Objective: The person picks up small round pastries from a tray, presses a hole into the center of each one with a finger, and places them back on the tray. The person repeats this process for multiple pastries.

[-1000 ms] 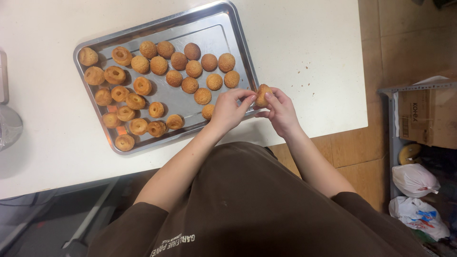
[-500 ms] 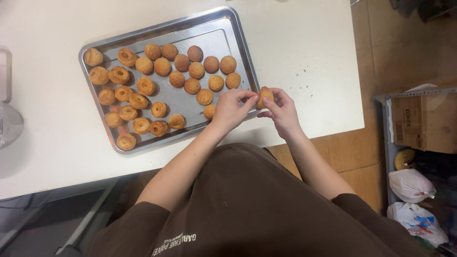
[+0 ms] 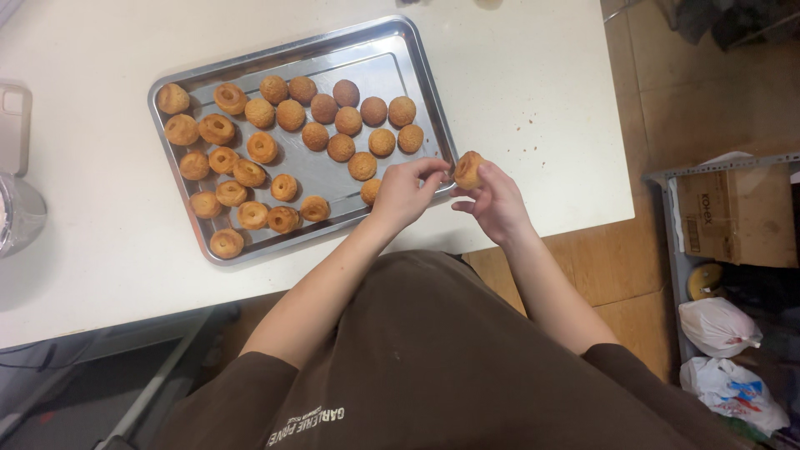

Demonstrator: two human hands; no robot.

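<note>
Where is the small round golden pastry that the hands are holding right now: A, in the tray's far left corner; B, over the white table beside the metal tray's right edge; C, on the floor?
B: the right hand pinches the small round golden pastry just past the right rim of the metal tray, left hand alongside.

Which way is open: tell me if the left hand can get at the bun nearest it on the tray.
Probably yes. The left hand hangs over the tray edge, the bun lies beside it, nothing between.

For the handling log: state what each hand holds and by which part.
The right hand pinches a small round golden pastry by its lower side in the fingertips. The left hand holds nothing clearly; its fingertips reach toward that pastry.
</note>
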